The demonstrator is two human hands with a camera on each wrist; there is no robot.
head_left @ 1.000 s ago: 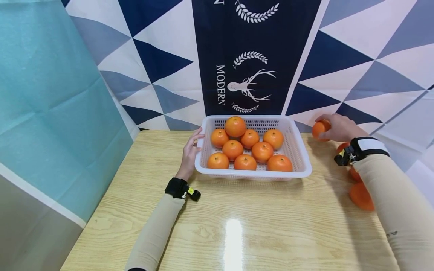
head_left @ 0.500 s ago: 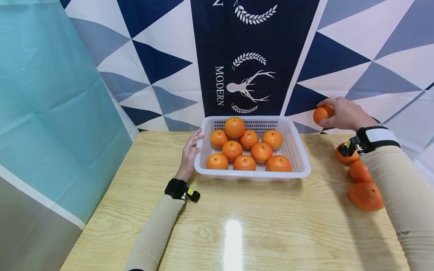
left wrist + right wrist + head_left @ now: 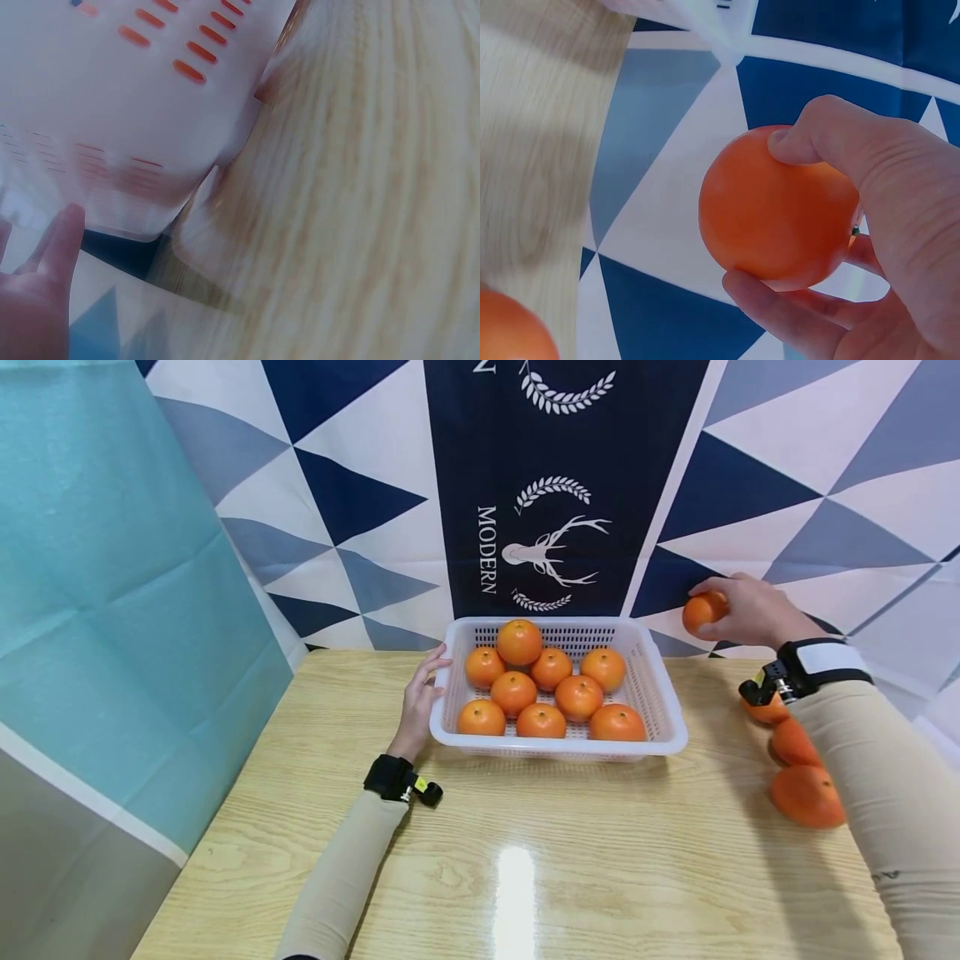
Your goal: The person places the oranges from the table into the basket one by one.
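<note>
My right hand (image 3: 753,608) grips an orange (image 3: 772,214) between thumb and fingers, held up off the table to the right of the basket. A white plastic basket (image 3: 671,710) with slotted walls stands near the back of the table. Several oranges (image 3: 578,697) lie inside it, one of them resting on top of others. My left hand (image 3: 414,706) touches the basket's left side with its fingers extended along the rim. In the left wrist view, fingertips (image 3: 64,240) show beside the basket wall.
Several loose oranges (image 3: 806,795) lie in a row on the right of the wooden table (image 3: 600,860), partly behind my right forearm. A patterned cloth (image 3: 360,485) hangs right behind the basket. A teal cloth (image 3: 112,568) hangs along the left side.
My right hand has lifted the orange off the table, then shifted slightly left with it. The left hand and the basket have stayed in place.
</note>
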